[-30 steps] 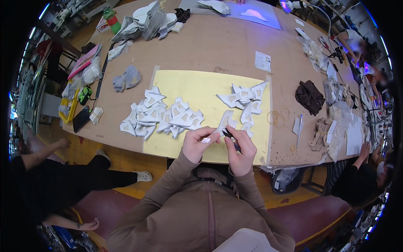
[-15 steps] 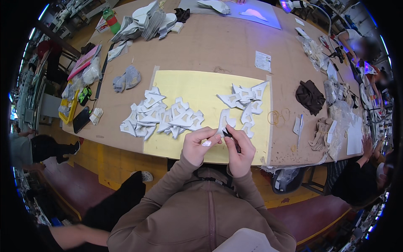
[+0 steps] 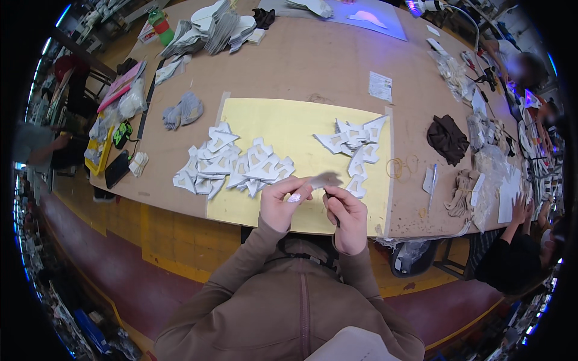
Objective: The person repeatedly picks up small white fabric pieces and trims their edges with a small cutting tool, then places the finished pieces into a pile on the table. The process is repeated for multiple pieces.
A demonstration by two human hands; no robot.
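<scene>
Over the front of a yellow sheet (image 3: 271,114), my left hand (image 3: 282,203) pinches a white, shoe-upper-like cut piece (image 3: 326,180), which is smeared by motion. Close beside it, my right hand (image 3: 349,218) is closed round a small black tool (image 3: 335,220); its exact kind is hidden by my fingers. A shiny pale patch shows on my left thumb or finger. To the left lies a large heap of similar white cut pieces (image 3: 208,165). A smaller pile of cut pieces (image 3: 355,141) lies beyond my right hand.
Grey gloves (image 3: 182,112) lie at left, near a yellow tray (image 3: 99,157) and a phone (image 3: 117,171). On the right are a dark cloth (image 3: 447,139), a pen (image 3: 433,182) and tan gloves (image 3: 462,192). A co-worker's hands (image 3: 519,209) rest at the right edge.
The white piece has swung from upright to a flatter tilt between my hands. My right hand has shifted slightly down, the black tool lower. A person at the lower left has moved away.
</scene>
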